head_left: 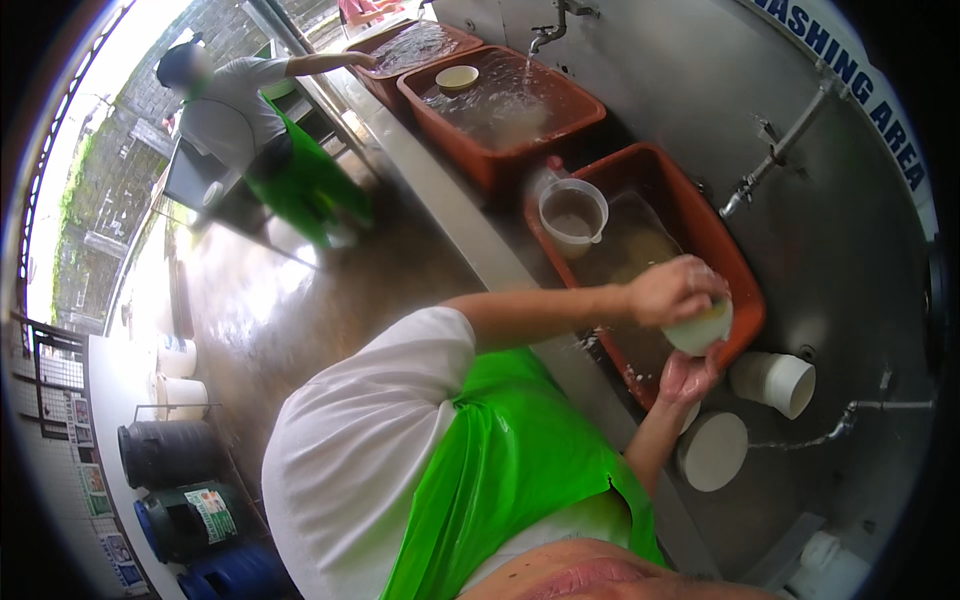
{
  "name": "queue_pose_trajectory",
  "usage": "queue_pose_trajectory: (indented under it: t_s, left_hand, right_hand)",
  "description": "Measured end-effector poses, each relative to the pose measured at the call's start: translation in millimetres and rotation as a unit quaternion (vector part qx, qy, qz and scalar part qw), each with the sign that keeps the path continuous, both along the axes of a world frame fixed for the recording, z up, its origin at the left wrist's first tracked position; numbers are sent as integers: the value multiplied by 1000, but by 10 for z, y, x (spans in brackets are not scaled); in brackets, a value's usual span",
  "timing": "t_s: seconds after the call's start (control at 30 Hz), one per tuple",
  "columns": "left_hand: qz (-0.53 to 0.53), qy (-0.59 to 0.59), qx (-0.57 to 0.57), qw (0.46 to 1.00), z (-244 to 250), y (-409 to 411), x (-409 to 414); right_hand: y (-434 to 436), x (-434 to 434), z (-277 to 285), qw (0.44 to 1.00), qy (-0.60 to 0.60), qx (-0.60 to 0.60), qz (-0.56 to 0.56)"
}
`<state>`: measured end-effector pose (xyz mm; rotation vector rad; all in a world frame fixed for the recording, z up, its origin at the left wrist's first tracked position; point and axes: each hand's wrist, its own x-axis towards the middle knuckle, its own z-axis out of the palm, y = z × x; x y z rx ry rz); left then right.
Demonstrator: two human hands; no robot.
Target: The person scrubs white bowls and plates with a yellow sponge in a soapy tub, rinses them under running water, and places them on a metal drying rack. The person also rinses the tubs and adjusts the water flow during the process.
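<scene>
My left hand [679, 291] is pressed over a pale round bowl [699, 334], its fingers curled around what looks like a yellowish sponge [718, 308]. From below, my right hand [690, 376] grips the bowl's rim. Both hands are above the near end of a reddish-brown plastic tub [660, 161] of cloudy water. Inside its left side stands a translucent plastic pitcher [574, 217]. Beside the tub, a stack of white bowls [769, 381] lies on its side, and another pale round stack [712, 451] is close to my right forearm.
Two more water-filled tubs [499, 154] [386, 86] stand farther up, one with a floating bowl [457, 77]. Taps [551, 34] [739, 199] [844, 424] project from the metal wall. A co-worker in a green apron [300, 172] reaches into the far tub. Bins [169, 450] stand at lower left.
</scene>
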<state>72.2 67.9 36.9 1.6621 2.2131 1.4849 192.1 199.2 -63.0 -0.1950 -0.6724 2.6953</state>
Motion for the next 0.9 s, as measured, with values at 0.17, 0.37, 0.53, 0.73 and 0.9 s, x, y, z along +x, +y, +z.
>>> queue_pose_trajectory:
  t_s: [0.17, 0.37, 0.53, 0.73, 0.9]
  left_hand:
    - [134, -376, -24, 917, -542, -19, -261]
    - [249, -317, -219, 888, -817, -1383, -1841]
    - [567, -84, -149, 806, -698, -2567, -2739]
    - [499, -135, -180, 837, -864, -2739, -3112]
    - [431, -170, -182, 867, -988, -2740, -3126]
  right_hand:
    - [-330, -532, 149, 575, -212, 790, -31]
    - [-400, -1282, -289, 389, -46, 920, -22]
    - [348, -2117, -2030, 698, -287, 657, 8]
    - [1176, -2904, -3588, 800, -507, 303, 107]
    - [1204, -3304, -3988, 799, -511, 279, 150]
